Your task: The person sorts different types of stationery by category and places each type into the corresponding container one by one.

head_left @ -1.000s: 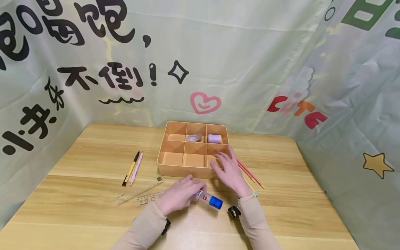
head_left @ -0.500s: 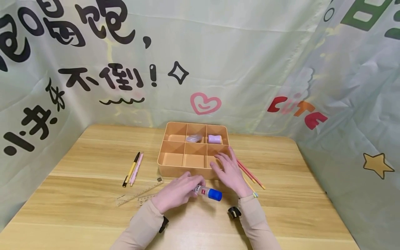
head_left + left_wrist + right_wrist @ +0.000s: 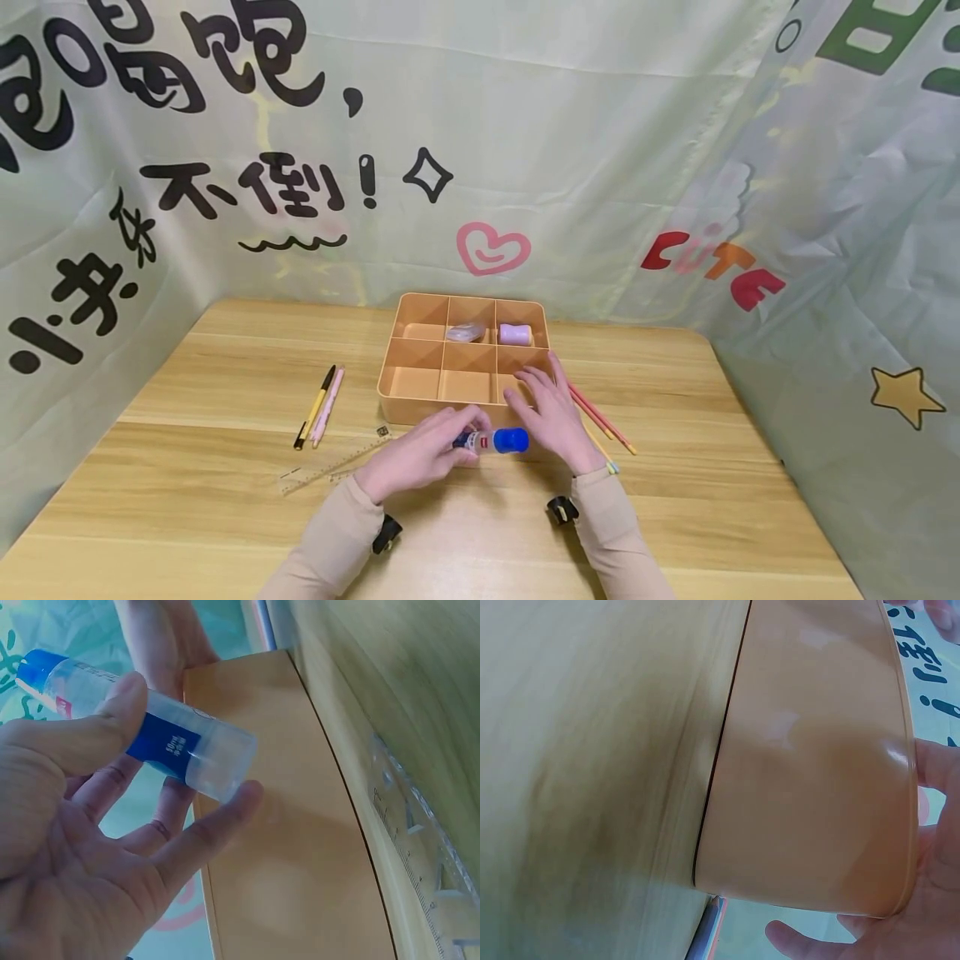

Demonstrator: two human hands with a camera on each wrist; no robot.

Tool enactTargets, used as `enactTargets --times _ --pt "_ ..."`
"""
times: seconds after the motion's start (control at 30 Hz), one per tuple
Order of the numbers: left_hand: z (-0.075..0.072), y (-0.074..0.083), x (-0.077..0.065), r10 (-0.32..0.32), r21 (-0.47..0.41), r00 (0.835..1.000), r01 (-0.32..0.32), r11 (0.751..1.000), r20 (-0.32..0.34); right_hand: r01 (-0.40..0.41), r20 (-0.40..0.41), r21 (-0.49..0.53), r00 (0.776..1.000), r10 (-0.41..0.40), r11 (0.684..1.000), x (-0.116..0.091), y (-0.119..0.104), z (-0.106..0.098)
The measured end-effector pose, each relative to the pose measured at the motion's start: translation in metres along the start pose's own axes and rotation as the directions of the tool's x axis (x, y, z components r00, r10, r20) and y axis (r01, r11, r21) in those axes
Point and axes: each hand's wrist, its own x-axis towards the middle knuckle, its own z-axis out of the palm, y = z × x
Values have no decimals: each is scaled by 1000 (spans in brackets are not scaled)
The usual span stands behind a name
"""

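My left hand [image 3: 408, 457] holds a clear glue bottle [image 3: 486, 441] with a blue cap, in front of the tan six-compartment organizer box [image 3: 420, 410]. In the left wrist view, the thumb presses on the bottle [image 3: 169, 746] from above while fingers support it from below, and the cap points away to the upper left. At the box's front right corner rests my right hand [image 3: 553, 417], its fingers spread over the rim. The right wrist view has this hand [image 3: 937, 877] beside the rim, partly cut off by the frame.
A purple spool-like item [image 3: 515, 334] and a clear, pale purple item [image 3: 466, 332] lie in back compartments. Pens [image 3: 322, 408] lie left of the box, and transparent rulers [image 3: 330, 468] lie front left. Red pencils [image 3: 600, 412] lie right of it, partly hidden by the right hand.
My left hand has raised the glue bottle toward the box, and the cap has swung from pointing down right to nearly level. The right hand stays in place.
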Motion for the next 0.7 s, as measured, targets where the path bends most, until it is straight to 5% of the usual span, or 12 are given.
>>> enactTargets --times 0.3,0.53,0.7 --pt "-4 -2 0 -56 -222 998 57 973 8 -28 10 7 1000 28 1000 0 0 1" --pt "-6 -4 0 -36 -279 999 26 960 -31 -33 8 -7 999 33 999 0 -1 1" --pt "-8 -2 -1 -81 -313 996 63 948 -45 -6 -2 -17 1000 6 1000 -1 0 1"
